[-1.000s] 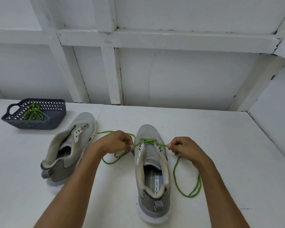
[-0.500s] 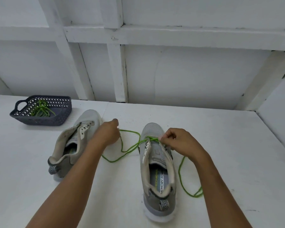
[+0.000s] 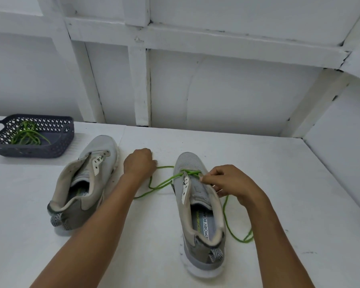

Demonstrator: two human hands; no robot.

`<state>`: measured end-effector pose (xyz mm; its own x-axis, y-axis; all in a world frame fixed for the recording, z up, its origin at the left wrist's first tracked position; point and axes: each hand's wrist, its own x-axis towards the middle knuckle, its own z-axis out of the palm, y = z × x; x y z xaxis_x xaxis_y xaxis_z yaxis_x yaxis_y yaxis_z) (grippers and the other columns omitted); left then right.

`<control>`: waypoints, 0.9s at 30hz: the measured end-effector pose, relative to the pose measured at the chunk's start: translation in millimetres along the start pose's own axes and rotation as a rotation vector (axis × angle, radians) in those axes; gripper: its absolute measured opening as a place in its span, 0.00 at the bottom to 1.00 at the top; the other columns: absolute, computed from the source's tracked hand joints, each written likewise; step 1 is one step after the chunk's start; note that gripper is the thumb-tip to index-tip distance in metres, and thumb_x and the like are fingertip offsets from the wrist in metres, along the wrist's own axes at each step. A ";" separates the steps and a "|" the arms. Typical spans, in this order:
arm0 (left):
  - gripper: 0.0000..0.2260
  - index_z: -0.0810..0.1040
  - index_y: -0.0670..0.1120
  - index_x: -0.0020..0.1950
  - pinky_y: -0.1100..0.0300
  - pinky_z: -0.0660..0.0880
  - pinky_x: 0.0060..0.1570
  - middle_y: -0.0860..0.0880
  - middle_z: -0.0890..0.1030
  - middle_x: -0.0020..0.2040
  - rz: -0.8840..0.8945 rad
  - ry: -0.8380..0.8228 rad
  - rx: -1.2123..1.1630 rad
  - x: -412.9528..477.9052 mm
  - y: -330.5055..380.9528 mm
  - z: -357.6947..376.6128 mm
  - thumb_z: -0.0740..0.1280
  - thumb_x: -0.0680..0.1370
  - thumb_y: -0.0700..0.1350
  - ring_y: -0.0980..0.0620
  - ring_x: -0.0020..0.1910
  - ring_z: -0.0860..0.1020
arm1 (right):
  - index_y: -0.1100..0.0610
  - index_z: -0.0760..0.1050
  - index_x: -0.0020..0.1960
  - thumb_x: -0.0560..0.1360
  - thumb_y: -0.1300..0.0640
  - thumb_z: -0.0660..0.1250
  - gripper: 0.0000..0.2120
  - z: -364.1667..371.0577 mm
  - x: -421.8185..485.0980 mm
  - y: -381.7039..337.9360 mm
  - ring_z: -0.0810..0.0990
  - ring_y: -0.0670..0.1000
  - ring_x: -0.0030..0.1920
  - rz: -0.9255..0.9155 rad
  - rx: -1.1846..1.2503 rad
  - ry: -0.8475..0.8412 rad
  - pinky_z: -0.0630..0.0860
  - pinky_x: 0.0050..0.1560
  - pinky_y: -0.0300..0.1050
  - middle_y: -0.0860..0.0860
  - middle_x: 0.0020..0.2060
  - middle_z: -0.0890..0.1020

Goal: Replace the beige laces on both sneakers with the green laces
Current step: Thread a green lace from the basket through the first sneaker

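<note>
Nearest, the right sneaker [image 3: 204,223] sits on the bench [image 3: 279,183], green lace [image 3: 166,180] through its front eyelets. My right hand [image 3: 227,181] pinches the lace there; my left hand [image 3: 139,163], curled, seems to grip its other end. It looks a limp, light cord, so I'd hold near the tip. Farther off, the left sneaker [image 3: 104,150] lies unlaced, and the spare lace [image 3: 27,137] is in the basket [image 3: 56,151].

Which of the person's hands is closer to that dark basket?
Left. The left hand is just beyond the unlaced sneaker from the basket; the right hand is farther, pinching the green lace on the other sneaker.
</note>
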<state>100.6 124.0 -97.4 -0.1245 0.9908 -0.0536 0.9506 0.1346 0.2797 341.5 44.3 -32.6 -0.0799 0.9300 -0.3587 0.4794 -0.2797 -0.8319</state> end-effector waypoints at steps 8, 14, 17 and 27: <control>0.06 0.81 0.47 0.50 0.55 0.74 0.48 0.50 0.81 0.48 0.255 0.034 -0.251 -5.0 19.7 -30.2 0.64 0.79 0.42 0.48 0.48 0.77 | 0.64 0.79 0.42 0.74 0.65 0.65 0.05 -0.7 1.6 7.6 0.74 0.45 0.24 0.039 0.152 0.061 0.73 0.28 0.36 0.53 0.28 0.75; 0.09 0.84 0.52 0.53 0.64 0.74 0.42 0.53 0.84 0.42 0.590 -0.190 -0.428 -36.3 47.9 -62.0 0.67 0.78 0.42 0.56 0.40 0.79 | 0.75 0.78 0.46 0.73 0.65 0.66 0.10 -3.0 7.4 16.6 0.76 0.51 0.32 0.067 0.203 0.084 0.76 0.30 0.39 0.59 0.35 0.76; 0.06 0.86 0.50 0.50 0.67 0.73 0.39 0.57 0.84 0.41 0.667 -0.274 -0.344 -42.2 60.2 -59.3 0.69 0.78 0.46 0.60 0.39 0.78 | 0.73 0.80 0.50 0.74 0.65 0.66 0.11 -4.5 7.5 18.7 0.78 0.52 0.35 0.063 0.220 0.086 0.77 0.32 0.41 0.59 0.36 0.79; 0.05 0.86 0.46 0.45 0.64 0.72 0.37 0.55 0.82 0.38 0.652 -0.266 -0.231 -46.6 71.7 -45.5 0.70 0.75 0.44 0.58 0.37 0.77 | 0.69 0.82 0.47 0.74 0.66 0.66 0.08 -4.4 5.5 19.3 0.80 0.51 0.33 0.069 0.279 0.090 0.78 0.33 0.41 0.58 0.35 0.81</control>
<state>161.6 88.2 -31.3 0.5456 0.8375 -0.0297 0.7206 -0.4507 0.5269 354.1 45.1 -48.8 0.0286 0.9205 -0.3898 0.2216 -0.3861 -0.8954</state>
